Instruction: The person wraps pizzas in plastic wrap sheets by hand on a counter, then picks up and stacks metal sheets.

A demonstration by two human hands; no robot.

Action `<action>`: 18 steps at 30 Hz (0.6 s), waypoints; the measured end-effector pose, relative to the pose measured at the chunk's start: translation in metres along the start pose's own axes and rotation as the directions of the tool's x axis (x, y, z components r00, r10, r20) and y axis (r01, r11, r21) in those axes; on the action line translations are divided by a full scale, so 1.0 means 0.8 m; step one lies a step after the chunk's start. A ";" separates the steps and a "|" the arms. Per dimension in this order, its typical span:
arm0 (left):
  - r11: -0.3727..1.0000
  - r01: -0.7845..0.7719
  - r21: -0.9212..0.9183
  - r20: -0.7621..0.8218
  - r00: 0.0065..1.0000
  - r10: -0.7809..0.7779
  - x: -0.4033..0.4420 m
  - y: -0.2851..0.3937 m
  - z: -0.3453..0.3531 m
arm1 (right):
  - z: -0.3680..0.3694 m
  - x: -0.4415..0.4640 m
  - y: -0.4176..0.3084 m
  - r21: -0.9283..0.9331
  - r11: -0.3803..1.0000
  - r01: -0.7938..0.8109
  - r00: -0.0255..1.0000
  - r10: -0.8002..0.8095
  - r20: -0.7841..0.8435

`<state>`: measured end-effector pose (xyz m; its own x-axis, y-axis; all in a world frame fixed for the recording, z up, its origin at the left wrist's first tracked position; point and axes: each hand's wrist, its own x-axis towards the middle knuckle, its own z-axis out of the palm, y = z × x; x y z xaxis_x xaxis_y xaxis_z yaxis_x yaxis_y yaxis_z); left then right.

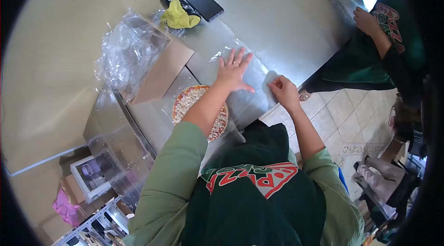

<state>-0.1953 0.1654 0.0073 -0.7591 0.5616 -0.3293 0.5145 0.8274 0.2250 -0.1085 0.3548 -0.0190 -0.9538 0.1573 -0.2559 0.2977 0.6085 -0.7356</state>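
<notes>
My left hand [236, 70] lies with fingers spread on clear plastic film [249, 105] over the metal table. A ring shows on one of its fingers. My right hand [284, 92] is closed in a pinch at the film's edge, near the table's right edge. Under my left forearm is a round pizza [186, 102] topped with pale shreds and red bits. The forearm hides its middle.
An open cardboard box [164, 70] holding crumpled clear plastic [127, 52] stands left. Beyond it are a yellow cloth [178, 16] and a black phone [205, 4]. A co-worker [370, 61] stands at the table's right side. A shelf [99, 223] is lower left.
</notes>
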 end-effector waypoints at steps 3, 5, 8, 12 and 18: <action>0.993 0.115 -0.034 0.044 0.993 -0.113 0.014 -0.004 -0.005 | 0.000 0.003 0.006 0.213 0.974 -0.071 0.996 0.059 0.060; 0.978 0.134 -0.163 -0.133 0.979 -0.156 0.021 -0.015 -0.011 | -0.002 0.005 -0.003 0.461 0.873 -0.162 0.984 0.107 0.144; 0.918 -0.097 -0.385 -0.545 0.826 -0.141 -0.008 -0.051 -0.038 | -0.003 -0.029 -0.085 0.520 0.853 -0.049 0.991 -0.024 0.132; 0.909 -0.398 -0.123 -0.801 0.580 0.145 -0.131 -0.075 -0.080 | 0.073 -0.110 -0.156 0.324 0.755 0.571 0.739 -0.644 0.199; 0.944 -0.327 0.046 -0.447 0.838 0.312 -0.229 -0.083 0.024 | 0.189 -0.179 -0.142 -0.057 0.571 0.819 0.508 -0.674 0.537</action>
<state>-0.0827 0.0075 0.0355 -0.6538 0.7286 0.2042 0.7524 0.5973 0.2777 0.0000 0.1457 0.0064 -0.6633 -0.7478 0.0289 -0.6130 0.5208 -0.5941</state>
